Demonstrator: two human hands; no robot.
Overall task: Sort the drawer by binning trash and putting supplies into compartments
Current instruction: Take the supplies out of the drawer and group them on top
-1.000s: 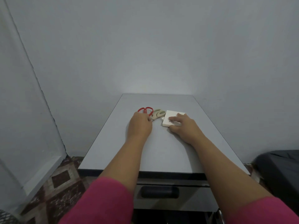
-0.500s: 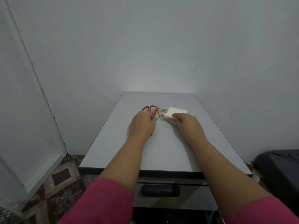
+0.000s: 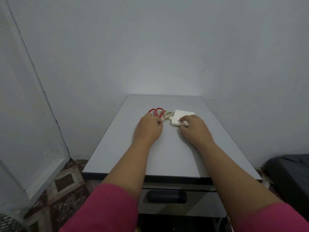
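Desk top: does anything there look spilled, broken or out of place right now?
Nothing looks spilled or damaged. The red scissors and the beige scissors lie side by side on the desk, the left hand at their near ends. The right hand grips the white pad, flat beside them. The drawer below is shut.

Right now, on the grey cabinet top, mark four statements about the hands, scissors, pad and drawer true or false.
1. The left hand is at the red-handled scissors. True.
2. The right hand rests on a black notebook. False: on a white rectangular pad.
3. The grey drawer with a dark recessed handle is pulled open. False: it looks closed.
4. Beige-handled scissors lie between the red-handled scissors and the pad. True.
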